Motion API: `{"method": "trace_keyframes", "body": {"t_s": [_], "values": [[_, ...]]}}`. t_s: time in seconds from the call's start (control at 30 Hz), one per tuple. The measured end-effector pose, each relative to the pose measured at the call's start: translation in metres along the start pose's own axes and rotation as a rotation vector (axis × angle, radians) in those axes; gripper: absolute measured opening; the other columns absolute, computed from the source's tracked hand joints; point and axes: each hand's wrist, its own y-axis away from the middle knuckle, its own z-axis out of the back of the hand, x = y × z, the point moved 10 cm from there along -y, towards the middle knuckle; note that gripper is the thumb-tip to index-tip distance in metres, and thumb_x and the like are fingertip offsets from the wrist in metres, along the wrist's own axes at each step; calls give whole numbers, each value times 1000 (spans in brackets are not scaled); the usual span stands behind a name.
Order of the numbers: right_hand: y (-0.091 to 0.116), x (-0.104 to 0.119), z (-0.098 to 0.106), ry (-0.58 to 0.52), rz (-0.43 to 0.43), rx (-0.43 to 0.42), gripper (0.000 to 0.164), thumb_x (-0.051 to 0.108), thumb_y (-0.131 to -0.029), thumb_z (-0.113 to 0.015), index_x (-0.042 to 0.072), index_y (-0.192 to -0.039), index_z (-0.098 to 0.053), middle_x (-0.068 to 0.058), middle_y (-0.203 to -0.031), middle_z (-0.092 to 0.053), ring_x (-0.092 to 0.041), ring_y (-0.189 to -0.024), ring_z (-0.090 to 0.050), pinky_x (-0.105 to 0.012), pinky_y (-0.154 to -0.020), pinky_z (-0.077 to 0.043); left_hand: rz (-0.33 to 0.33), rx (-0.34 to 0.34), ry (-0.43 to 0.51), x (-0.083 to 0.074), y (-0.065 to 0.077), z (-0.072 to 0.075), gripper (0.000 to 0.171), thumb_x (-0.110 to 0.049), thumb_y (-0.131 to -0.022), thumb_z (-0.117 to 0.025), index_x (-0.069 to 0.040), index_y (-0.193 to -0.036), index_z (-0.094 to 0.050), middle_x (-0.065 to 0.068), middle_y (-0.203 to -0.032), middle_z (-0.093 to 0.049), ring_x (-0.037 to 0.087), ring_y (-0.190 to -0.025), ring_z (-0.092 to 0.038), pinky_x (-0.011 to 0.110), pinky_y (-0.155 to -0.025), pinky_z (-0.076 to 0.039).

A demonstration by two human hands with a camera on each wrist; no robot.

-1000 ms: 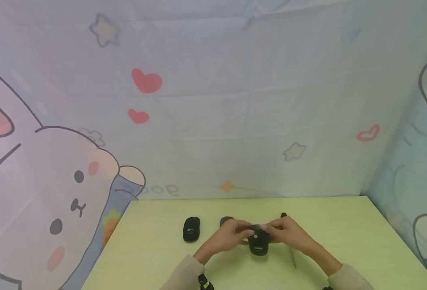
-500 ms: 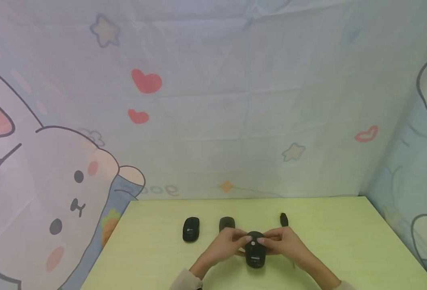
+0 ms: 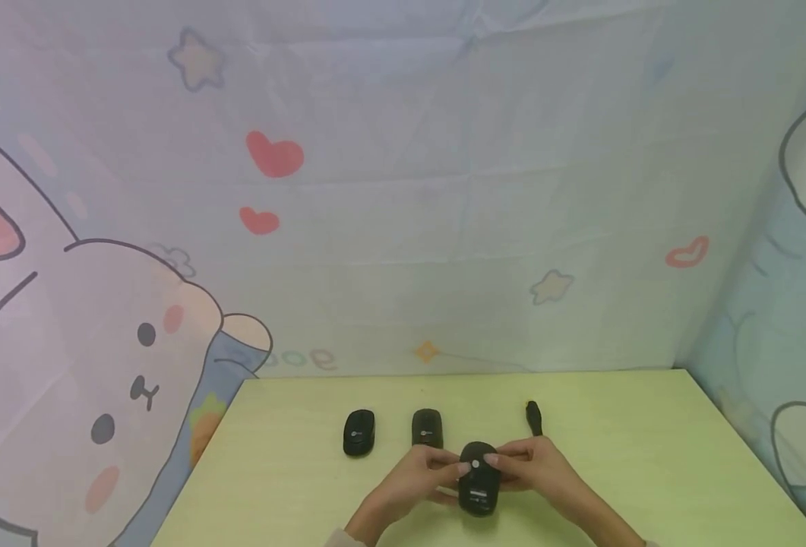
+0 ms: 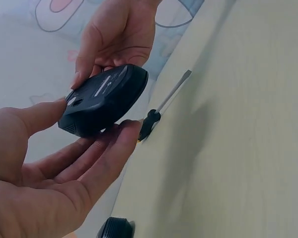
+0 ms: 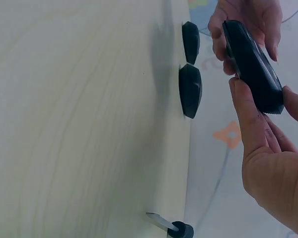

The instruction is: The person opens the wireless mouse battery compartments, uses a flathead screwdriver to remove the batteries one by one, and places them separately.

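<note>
Both hands are working together here: the left hand [image 3: 416, 475] is pinching one edge of the black mouse [image 3: 479, 486], thumb on the labelled face and fingers behind, while the right hand [image 3: 539, 467] is pinching the opposite edge. The mouse is hanging between them, above the bench [image 3: 293, 479], its label facing the person. The thumbs are sitting near its far end, so the near end is going unsupported; keeping both pinches even and the fingers spread beneath should be stopping it from tipping. Holding the thumbs off the pale round spot would be leaving that face readable.

Compared with a second ago, the hands are bringing the mouse nearer the person. Beyond the left hand, the middle mouse [image 3: 427, 427] is now showing far more; the outer mouse [image 3: 358, 433] is lying farther left. Beyond the right hand, the screwdriver [image 3: 534, 418] is showing more handle, its shaft disappearing from the head view.
</note>
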Motion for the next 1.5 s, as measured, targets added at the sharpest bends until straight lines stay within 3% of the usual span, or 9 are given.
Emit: {"method": "trace_keyframes", "body": {"t_s": [0.17, 0.53, 0.83, 0.97, 1.17, 1.5], "values": [[0, -2, -5, -17, -1, 17, 46, 29, -101, -72, -11, -123, -70, -22, -113, -79, -28, -99, -80, -38, -86, -69, 18, -10, 47, 8, 3, -1, 34, -12, -99, -72, 9, -126, -69, 23, -117, -78, 34, -105, -78, 44, -83, -70], [-2, -4, -6, -5, -15, 16, 44, 29, -102, -70, -10, -122, -71, -18, -111, -80, -27, -97, -80, -38, -84, -69, 8, -2, 85, 9, 7, -2, 34, 0, -93, -74, 7, -126, -70, 26, -115, -77, 35, -106, -78, 44, -85, -69], [-1, -3, -5, -103, -25, 11, 56, 26, -103, -69, -12, -141, -55, -21, -119, -77, -30, -102, -79, -46, -88, -69, -1, -56, 102, 5, 6, 1, 37, 2, -91, -76, 11, -126, -68, 26, -113, -78, 31, -101, -79, 45, -84, -69], [1, -2, -7, -147, -25, 15, 59, 24, -102, -71, -12, -144, -52, -21, -127, -75, -29, -107, -77, -47, -94, -67, 3, -93, 101, 6, 8, 5, 41, 2, -91, -75, 15, -128, -64, 26, -116, -77, 29, -101, -79, 46, -85, -69], [4, -3, -10, -175, -33, 8, 62, 22, -100, -73, -12, -146, -50, -18, -129, -74, -26, -111, -76, -46, -98, -66, 13, -103, 116, 7, 9, 8, 37, 0, -92, -76, 12, -125, -68, 23, -114, -78, 22, -98, -79, 42, -83, -69], [4, -9, -12, -200, -56, -88, 66, 21, -93, -82, -9, -145, -54, -20, -127, -75, -24, -110, -77, -45, -96, -66, 2, -98, 137, 7, 10, 8, 35, -1, -91, -76, 11, -124, -69, 23, -113, -79, 22, -100, -79, 40, -82, -69]]}}
